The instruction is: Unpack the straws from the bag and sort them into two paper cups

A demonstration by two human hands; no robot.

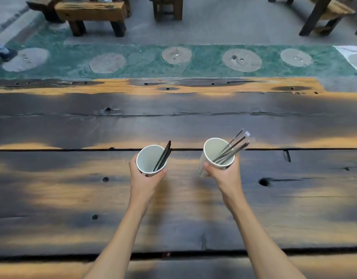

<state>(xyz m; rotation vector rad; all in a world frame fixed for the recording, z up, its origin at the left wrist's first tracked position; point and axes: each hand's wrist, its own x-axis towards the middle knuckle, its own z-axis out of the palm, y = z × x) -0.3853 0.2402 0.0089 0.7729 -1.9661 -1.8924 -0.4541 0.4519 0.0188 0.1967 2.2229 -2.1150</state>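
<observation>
Two white paper cups are held over the dark wooden table (72, 121). My left hand (142, 179) is wrapped around the left cup (146, 160), which holds a few bare black straws (164, 155) leaning to the right. My right hand (224, 174) grips the right cup (212, 151), tilted slightly left. In it stand several black straws (233, 147) in clear wrappers, their tips pointing up and right. No bag is in view.
The table's far edge runs across the upper part of the view. Beyond it lie a green floor strip with round stone discs (176, 55) and wooden benches (92, 14). A wooden stool (167, 7) stands farther back.
</observation>
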